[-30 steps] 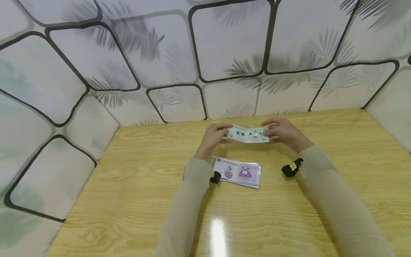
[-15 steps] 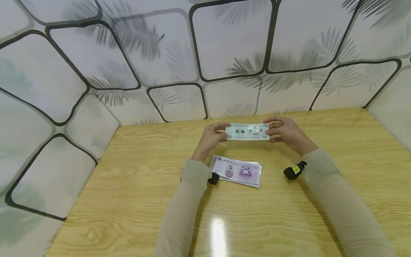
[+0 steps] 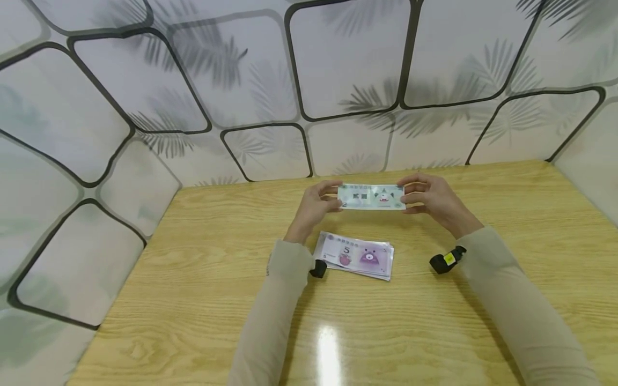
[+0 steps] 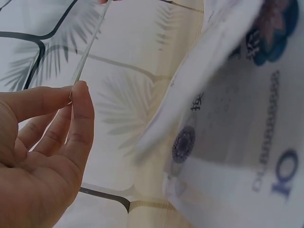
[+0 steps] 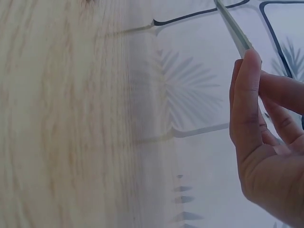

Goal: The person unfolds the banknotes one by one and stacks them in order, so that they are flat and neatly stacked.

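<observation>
A pale green play banknote (image 3: 370, 197) with a cartoon face and two dark squares is stretched flat above the table. My left hand (image 3: 309, 210) pinches its left end between thumb and fingers. At the other end, my right hand (image 3: 440, 206) pinches it the same way. Edge-on, the green banknote (image 4: 89, 50) shows as a thin strip in the left wrist view. Below the hands lies a stack of purple play banknotes (image 3: 356, 256), the top one marked 5. Close to the left wrist camera, a banknote (image 4: 228, 142) printed with 10 shows, its edge lifted and blurred.
The wood-grain table (image 3: 203, 268) reaches a patterned wall (image 3: 347, 75) with leaf prints behind the hands. Small black wrist cameras sit at each cuff, the left camera (image 3: 318, 268) beside the purple stack and the right camera (image 3: 445, 261) above bare wood.
Both hands have drawn slightly apart, so the green banknote went from creased and sagging to flat. It also rose a little. The purple stack stays in place.
</observation>
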Tool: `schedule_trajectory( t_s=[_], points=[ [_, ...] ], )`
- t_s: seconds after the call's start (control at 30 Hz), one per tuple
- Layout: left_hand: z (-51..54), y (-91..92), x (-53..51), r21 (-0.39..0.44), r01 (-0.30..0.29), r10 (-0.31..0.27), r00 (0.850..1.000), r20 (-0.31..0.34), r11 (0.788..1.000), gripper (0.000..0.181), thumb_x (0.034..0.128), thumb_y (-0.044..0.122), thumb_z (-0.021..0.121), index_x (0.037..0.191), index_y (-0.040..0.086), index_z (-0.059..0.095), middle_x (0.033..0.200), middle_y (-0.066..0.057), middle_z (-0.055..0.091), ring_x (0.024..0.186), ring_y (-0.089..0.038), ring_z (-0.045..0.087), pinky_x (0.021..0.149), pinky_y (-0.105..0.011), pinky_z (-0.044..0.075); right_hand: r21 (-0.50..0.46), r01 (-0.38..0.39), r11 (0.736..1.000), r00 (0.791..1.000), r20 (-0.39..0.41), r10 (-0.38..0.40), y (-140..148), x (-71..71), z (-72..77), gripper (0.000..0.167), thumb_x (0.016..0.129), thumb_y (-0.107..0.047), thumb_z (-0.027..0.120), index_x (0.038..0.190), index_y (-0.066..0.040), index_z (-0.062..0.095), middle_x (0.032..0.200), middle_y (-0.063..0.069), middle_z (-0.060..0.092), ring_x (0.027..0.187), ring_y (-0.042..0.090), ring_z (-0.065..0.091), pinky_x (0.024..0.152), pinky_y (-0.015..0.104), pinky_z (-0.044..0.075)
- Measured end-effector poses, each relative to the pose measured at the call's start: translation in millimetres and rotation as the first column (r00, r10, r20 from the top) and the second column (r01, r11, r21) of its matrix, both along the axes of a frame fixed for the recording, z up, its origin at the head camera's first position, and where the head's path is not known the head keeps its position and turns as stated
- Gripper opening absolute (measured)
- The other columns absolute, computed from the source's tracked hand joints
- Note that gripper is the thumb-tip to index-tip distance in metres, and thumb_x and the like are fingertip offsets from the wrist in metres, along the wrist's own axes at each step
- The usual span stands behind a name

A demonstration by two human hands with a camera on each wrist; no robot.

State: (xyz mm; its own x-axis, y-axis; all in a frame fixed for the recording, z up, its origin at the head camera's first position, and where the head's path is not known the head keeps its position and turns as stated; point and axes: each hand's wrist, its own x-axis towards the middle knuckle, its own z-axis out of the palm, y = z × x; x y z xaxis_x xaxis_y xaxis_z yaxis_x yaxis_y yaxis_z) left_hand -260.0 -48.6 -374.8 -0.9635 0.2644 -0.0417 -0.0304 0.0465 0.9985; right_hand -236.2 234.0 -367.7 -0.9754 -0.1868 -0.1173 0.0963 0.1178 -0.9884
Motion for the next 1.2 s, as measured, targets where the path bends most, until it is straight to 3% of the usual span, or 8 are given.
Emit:
schedule_trajectory(
  t_s=[0.37,0.63,0.8,1.2],
  points=[
    [-0.5,-8.2,7.0,-0.048,0.049,-0.050,0.999,-0.020,0.998,0.053,0.0923,-0.014,0.063,0.143,-0.002,0.054,0.136,-0.019,0.057,0.099,-0.023,0.064,0.086,-0.034,0.060,0.004,-0.055,0.998,0.998,-0.025,0.056,-3.3,10.3,0.4,0.040,0.099,0.003,0.061,0.136,0.011,0.047,0.115,0.013,0.046,0.089,0.013,0.058,0.082,0.034,0.061],
    [0.3,-13.1,14.4,-0.053,0.064,-0.066,0.997,-0.038,0.997,0.052,0.0931,-0.013,0.062,0.143,-0.002,0.054,0.135,-0.021,0.056,0.100,-0.025,0.064,0.089,-0.042,0.059,0.032,-0.064,0.997,0.997,-0.033,0.065,-5.1,18.1,-4.0,0.041,0.098,0.003,0.061,0.136,0.011,0.047,0.122,0.013,0.048,0.092,0.014,0.059,0.084,0.036,0.061],
    [4.4,-15.6,17.9,-0.055,0.084,-0.085,0.996,-0.030,0.995,0.052,0.0936,-0.013,0.062,0.144,-0.002,0.053,0.134,-0.021,0.055,0.104,-0.029,0.064,0.095,-0.050,0.055,0.024,-0.072,0.997,0.996,-0.050,0.073,-6.5,22.0,-2.0,0.042,0.098,0.004,0.061,0.136,0.013,0.046,0.118,0.007,0.055,0.089,0.012,0.061,0.082,0.033,0.061],
    [6.7,-20.3,23.1,-0.088,0.100,-0.104,0.994,-0.041,0.991,0.052,0.0927,-0.014,0.062,0.143,-0.004,0.052,0.133,-0.022,0.056,0.106,-0.031,0.064,0.095,-0.050,0.056,0.011,-0.087,0.996,0.994,-0.068,0.088,-7.9,32.3,2.1,0.036,0.098,0.003,0.061,0.131,0.010,0.050,0.112,0.005,0.057,0.089,0.012,0.062,0.082,0.032,0.061]
  ],
)
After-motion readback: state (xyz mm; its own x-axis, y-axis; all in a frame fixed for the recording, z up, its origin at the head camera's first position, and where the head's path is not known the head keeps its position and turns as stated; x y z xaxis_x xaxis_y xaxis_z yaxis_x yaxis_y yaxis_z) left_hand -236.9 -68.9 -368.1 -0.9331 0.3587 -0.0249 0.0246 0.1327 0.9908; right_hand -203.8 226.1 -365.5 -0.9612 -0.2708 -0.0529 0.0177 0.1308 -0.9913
